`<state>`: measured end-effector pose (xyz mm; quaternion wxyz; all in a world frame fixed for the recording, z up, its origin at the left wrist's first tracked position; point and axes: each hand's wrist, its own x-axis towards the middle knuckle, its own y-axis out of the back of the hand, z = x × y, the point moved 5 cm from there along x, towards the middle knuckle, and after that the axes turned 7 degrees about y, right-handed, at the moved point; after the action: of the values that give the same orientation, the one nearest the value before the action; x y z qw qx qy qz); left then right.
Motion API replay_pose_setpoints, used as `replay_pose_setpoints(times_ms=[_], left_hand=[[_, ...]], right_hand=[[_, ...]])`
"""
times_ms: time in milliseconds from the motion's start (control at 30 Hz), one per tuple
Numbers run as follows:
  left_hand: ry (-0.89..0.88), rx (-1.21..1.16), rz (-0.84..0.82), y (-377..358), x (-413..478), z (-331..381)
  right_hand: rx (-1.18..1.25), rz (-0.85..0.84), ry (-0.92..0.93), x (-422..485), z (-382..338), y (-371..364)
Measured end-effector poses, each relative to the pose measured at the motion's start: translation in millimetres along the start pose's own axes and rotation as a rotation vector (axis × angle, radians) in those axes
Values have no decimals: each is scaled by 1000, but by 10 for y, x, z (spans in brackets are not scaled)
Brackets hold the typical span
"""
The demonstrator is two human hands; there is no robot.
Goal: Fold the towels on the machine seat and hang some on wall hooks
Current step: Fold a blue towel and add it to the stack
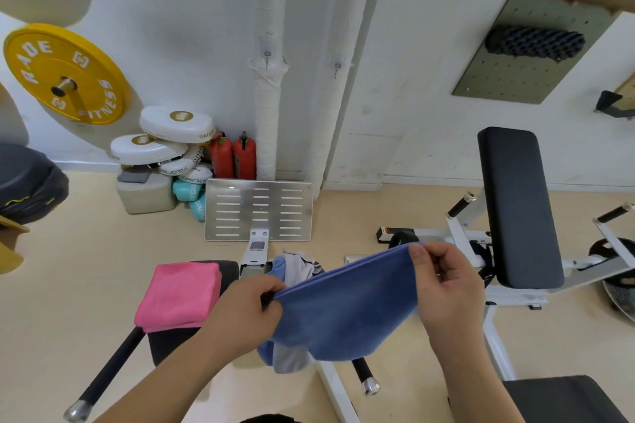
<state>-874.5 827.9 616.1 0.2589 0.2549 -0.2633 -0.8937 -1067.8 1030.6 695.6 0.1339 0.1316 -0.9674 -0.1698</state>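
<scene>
In the lower middle of the frame stands the black padded seat [166,347] of a white-framed gym machine. It seems to serve as the folding table, because all the towels lie on it or hang above it. The soft blue terry towel [343,312] is the largest cloth. It is stretched in the air over the seat, its top edge rising from the centre to the right, probably so that the edges can be matched for a fold. To its left, on the seat, rests the pink square towel [178,295], already folded and put aside. Behind and under the blue one waits a loose heap of pale blue and grey towels [292,266], not yet folded. The right hand [446,282] pinches the upper right corner of the blue towel between thumb and fingers, and the left hand [247,309] clasps the opposite corner, so both are grasping it. Two small metal wall hooks [266,53], in the upper centre, carry nothing.
</scene>
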Motion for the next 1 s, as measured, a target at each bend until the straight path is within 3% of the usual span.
replay_pose_setpoints(times_ms=[233, 500, 700, 867, 1000], left_hand=[[-92, -155, 114, 453, -6, 323], [28, -106, -7, 544, 89, 273], [37, -135, 58, 548, 13, 289], [21, -206, -122, 569, -42, 193], [31, -315, -148, 525, -58, 130]], right_hand=[[-32, 109, 24, 201, 140, 295], [-71, -23, -125, 253, 442, 116], [-46, -40, -176, 234, 521, 82], [-20, -25, -253, 228, 644, 39], [19, -10, -338, 177, 780, -46]])
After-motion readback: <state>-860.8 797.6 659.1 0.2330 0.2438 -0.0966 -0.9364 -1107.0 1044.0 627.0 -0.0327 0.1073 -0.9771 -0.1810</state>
